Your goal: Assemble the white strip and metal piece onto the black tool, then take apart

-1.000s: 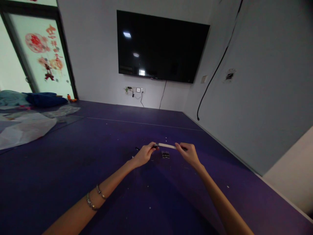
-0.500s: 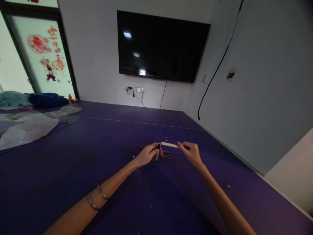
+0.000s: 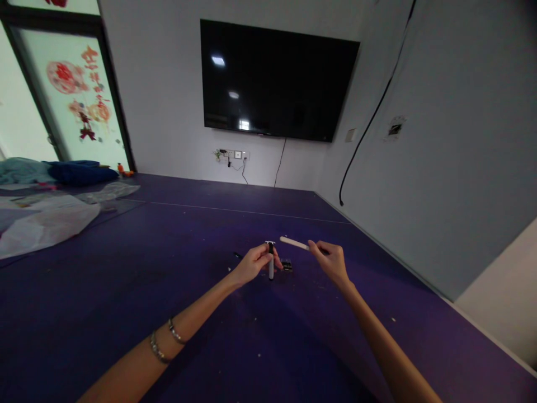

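Note:
My left hand [image 3: 254, 263] is closed round the neck of what looks like a razor [image 3: 271, 268], held upright. It has a thin pale crossbar on top, a black neck and a silver-grey handle. In my right hand [image 3: 329, 258] is a pale flat stick [image 3: 293, 242] with a rounded end, pinched between thumb and fingers. The stick points left toward the razor's head, with a small gap between them. Just behind my left fingers, a small dark pack [image 3: 286, 265] lies on the purple surface; its contents are too small to make out.
A small black piece [image 3: 238, 255] and several white crumbs lie on the purple surface [image 3: 188, 313]. At the left are clear plastic sheeting [image 3: 54, 221] and blue cloth [image 3: 81, 172]. A television [image 3: 279, 81] hangs on the wall, and a black cable [image 3: 375, 115] dangles at the right.
The stick's tip has moved from the razor's head to a little right of it, and the stick tilts more. The razor has turned upright, its crossbar now showing.

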`<state>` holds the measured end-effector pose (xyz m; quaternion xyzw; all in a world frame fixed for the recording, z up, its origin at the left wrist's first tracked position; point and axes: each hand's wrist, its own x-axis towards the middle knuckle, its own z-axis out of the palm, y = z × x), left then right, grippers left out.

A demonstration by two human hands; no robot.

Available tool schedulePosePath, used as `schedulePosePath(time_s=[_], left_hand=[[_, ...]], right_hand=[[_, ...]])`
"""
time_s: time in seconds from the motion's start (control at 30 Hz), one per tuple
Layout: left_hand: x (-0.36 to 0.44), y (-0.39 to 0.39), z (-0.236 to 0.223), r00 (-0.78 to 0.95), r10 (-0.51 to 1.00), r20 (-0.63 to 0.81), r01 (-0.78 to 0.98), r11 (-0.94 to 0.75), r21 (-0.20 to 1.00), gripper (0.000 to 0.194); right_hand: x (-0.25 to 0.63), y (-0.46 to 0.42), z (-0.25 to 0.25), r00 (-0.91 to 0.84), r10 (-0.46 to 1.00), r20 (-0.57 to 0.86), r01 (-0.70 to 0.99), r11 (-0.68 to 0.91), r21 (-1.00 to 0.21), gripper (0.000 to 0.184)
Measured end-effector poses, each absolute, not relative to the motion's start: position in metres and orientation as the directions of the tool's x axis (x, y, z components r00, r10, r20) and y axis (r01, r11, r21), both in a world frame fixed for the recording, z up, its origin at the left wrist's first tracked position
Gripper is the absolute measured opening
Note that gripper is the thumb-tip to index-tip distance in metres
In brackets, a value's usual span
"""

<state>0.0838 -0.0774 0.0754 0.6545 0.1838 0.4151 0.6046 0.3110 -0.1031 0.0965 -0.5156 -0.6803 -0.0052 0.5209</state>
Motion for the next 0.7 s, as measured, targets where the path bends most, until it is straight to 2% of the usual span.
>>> schedulePosePath(time_s=[0.2, 0.43, 0.7], left_hand=[[0.088, -0.088, 0.078, 0.692, 0.668, 0.274, -0.376, 0.01, 0.926, 0.019], [0.096, -0.1, 0.081, 0.723, 0.641, 0.258, -0.528, 0.271, 0.805, 0.011], [0.095, -0.099, 0.081, 0.745, 0.607, 0.275, -0.56, 0.346, 0.753, 0.01]], right_hand=[[0.298, -0.102, 0.09, 0.045, 0.715, 0.698, 0.678, 0.491, -0.547, 0.043], [0.304, -0.099, 0.084, 0.108, 0.666, 0.738, 0.705, 0.472, -0.529, 0.045], [0.305, -0.101, 0.09, 0.051, 0.676, 0.735, 0.719, 0.486, -0.496, 0.045]])
